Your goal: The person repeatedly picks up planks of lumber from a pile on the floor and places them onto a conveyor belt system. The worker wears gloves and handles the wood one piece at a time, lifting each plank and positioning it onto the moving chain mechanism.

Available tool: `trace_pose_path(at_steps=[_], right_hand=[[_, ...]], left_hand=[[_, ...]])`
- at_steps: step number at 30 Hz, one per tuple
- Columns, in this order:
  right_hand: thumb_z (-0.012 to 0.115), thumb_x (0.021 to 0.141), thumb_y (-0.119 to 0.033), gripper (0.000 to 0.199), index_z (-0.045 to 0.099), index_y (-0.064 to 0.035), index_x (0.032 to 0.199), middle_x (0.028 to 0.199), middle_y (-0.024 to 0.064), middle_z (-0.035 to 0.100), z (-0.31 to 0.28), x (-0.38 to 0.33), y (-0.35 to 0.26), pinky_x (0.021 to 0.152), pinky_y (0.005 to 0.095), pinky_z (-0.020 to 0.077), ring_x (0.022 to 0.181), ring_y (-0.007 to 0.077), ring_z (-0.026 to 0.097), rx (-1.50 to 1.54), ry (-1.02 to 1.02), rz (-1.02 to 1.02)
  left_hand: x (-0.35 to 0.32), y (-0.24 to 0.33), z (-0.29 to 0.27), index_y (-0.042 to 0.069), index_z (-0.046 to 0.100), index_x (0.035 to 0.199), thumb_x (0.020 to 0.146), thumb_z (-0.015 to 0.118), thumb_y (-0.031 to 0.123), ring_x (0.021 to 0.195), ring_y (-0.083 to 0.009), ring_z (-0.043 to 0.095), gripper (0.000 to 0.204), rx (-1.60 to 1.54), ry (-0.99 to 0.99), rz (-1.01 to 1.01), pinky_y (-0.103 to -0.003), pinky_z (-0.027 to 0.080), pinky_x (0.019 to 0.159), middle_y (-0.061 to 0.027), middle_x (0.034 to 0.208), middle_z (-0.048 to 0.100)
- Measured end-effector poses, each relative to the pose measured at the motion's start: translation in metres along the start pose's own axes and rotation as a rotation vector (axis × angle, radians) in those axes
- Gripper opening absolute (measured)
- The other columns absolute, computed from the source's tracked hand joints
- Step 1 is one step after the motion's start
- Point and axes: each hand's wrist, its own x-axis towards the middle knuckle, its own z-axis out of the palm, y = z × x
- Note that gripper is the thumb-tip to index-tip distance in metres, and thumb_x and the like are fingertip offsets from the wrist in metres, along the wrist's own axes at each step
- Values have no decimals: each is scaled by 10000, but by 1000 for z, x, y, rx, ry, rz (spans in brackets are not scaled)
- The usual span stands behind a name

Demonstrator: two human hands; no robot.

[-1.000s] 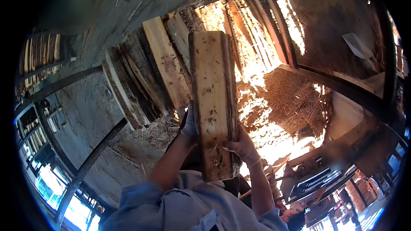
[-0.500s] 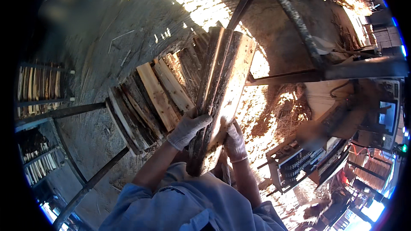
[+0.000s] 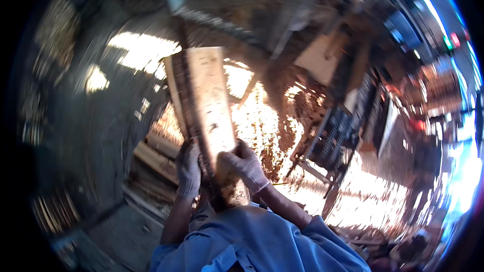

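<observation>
Both gloved hands, left hand [image 3: 188, 170] and right hand [image 3: 245, 165], grip a long, flat, rough-sawn wooden plank [image 3: 212, 106].

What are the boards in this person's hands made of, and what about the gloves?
The boards look like rough-sawn, unfinished wood: pale tan face, dark specks, ragged edges. The gloves, left and right, seem to be knitted fabric, off-white and dull; blur leaves the weave uncertain.

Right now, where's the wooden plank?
In the head view the wooden plank stands upright just left of centre, clasped at its lower end between the gloved left hand and right hand, above the blue sleeves.
</observation>
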Motion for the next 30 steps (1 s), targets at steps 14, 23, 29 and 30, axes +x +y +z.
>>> trace_pose_path(at_steps=[14,23,29,30], right_hand=[[786,872,-215,719,453,-23,1480,1022,118,692,-34,-34,-37,808,336,556,919,181,661,222,-67,-332],[846,866,-191,618,559,25,1368,1170,95,717,-127,-54,-65,920,315,563,1027,149,672,370,-93,-104],[821,889,-197,473,620,8,1265,1100,85,718,-196,-53,-44,860,301,577,961,146,670,439,257,-292],[814,894,-188,455,619,2,1259,1100,92,717,-213,-55,-50,853,300,583,955,154,675,454,331,-307]], left_hand=[[-11,44,40,5,636,1078,1053,527,391,875,-223,613,402,263,92,180,-403,506,796,-65,977,632],[-24,55,130,-38,686,1114,1027,624,382,973,-272,670,433,547,53,311,-413,532,834,-165,1000,720],[1,43,131,-44,637,1260,1007,591,525,1046,-253,658,624,502,101,147,-376,541,895,-174,1189,684],[17,29,106,-32,612,1353,978,576,626,1056,-222,663,758,422,87,90,-357,545,911,-164,1239,681]])
